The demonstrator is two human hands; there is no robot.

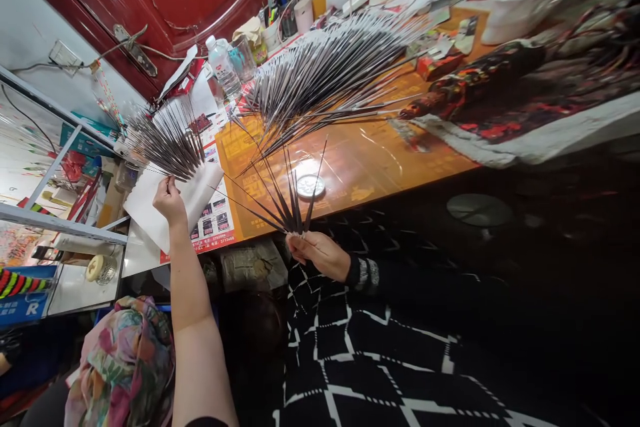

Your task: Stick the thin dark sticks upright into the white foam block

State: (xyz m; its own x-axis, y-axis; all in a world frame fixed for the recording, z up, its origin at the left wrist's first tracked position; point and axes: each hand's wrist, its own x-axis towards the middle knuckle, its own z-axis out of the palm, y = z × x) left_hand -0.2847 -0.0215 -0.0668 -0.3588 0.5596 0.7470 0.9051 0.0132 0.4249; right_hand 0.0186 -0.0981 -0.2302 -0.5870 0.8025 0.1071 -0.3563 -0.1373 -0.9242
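Observation:
My right hand [320,255] is closed around the base of a small fan of thin dark tapered sticks [296,203], their fine points spread upward over the table's front edge. My left hand [171,200] pinches at the lower edge of another fanned bundle of dark tapered sticks [173,147], its fingertips on a thin dark stick there. That bundle lies beside and over a white folded sheet [150,213]. Farther back, a large heap of similar grey and black sticks [325,73] spreads across the orange tabletop [350,177].
A round silvery disc [311,186] lies near the table's front edge. Behind are a water bottle [223,67], a glass [242,59] and pen holders. On the right stand a white bowl [525,0] and a paint-stained dark bundle [475,80]. A metal shelf frame [55,220] borders the left.

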